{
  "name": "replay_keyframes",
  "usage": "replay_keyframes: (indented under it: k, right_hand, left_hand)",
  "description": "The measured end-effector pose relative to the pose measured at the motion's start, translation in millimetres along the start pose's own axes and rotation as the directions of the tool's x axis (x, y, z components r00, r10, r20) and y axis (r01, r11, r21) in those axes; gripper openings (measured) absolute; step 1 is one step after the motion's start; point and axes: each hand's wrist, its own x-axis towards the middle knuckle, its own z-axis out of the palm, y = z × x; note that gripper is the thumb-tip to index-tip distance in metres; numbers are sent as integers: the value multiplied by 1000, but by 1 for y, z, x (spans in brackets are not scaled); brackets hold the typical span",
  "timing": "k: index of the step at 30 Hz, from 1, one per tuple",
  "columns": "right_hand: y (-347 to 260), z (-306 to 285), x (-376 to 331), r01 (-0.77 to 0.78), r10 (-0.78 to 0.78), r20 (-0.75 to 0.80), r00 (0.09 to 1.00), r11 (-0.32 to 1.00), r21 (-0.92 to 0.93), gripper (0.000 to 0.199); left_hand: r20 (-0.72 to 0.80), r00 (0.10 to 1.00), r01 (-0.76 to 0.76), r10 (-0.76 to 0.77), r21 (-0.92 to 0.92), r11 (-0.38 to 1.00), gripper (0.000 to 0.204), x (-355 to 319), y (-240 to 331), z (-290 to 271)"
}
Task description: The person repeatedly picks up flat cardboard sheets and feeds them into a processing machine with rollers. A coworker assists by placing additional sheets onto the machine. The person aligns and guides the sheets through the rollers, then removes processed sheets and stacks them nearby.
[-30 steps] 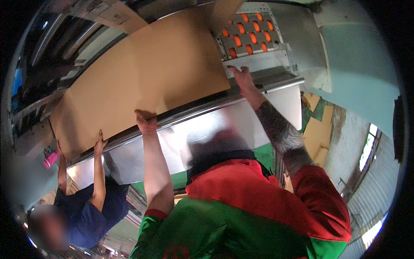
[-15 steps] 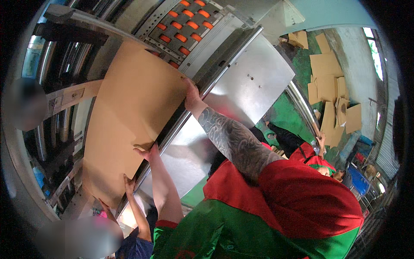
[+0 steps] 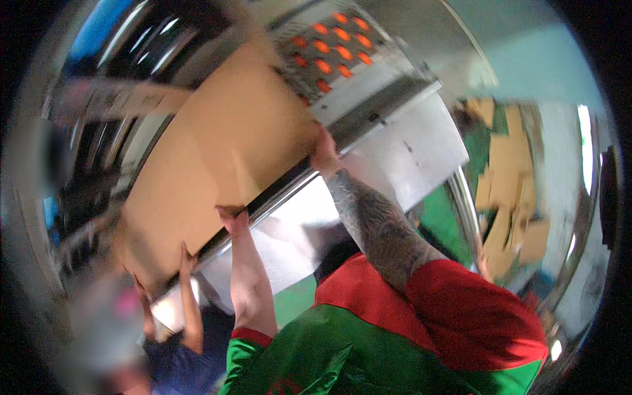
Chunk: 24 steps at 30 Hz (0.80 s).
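A large brown cardboard sheet (image 3: 210,151) lies across the machine in front of me, its long near edge toward my body. My left hand (image 3: 234,220) grips that edge near its middle, thumb sticking out to the left and some fingers hidden by the board. At the sheet's right near corner, my tattooed right arm ends in my right hand (image 3: 324,153), closed on the edge and slightly smeared by motion. Farther left, a co-worker's hand (image 3: 187,258) touches the same edge, and that person's other hand (image 3: 140,287) is at the sheet's left end.
Orange rollers (image 3: 342,51) in a metal frame lie beyond the right corner. A shiny metal panel (image 3: 408,155) slopes between me and the sheet. Dark machine bars (image 3: 125,125) stand at far left. Cardboard pieces (image 3: 507,171) lie on the green floor at right.
My view has turned, so machine and rollers appear shifted to the right and downward. Both my hands stay at the cardboard sheet's near edge, as do the co-worker's.
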Motion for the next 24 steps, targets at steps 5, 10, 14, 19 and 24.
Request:
replay_keyframes:
  k: [5, 10, 14, 19, 24]
  right_hand:
    - [-18, 19, -14, -240, 305, 89, 948, 871, -429, 51]
    - [-5, 41, -135, 71, 434, 112, 894, 110, -991, 54]
    - [-59, -8, -241, 904, 826, 372, 423, -354, -242, 57]
    - [-128, -110, -301, 866, 847, 179, 500, -489, -104, 74]
    - [-157, -141, -325, 862, 870, 44, 491, -492, 124, 81]
  left_hand:
    - [27, 989, 148, -147, -271, 951, 45, -72, -15, 38]
    - [111, 942, -291, 316, 740, 606, 44, -233, -93, 60]
    - [584, 791, -582, 181, 810, -72, 43, -350, -134, -41]
    - [-336, 864, 269, 375, 938, 220, 45, -444, -207, -282]
    - [-910, 362, 558, 200, 384, 736, 59, -587, -262, -472]
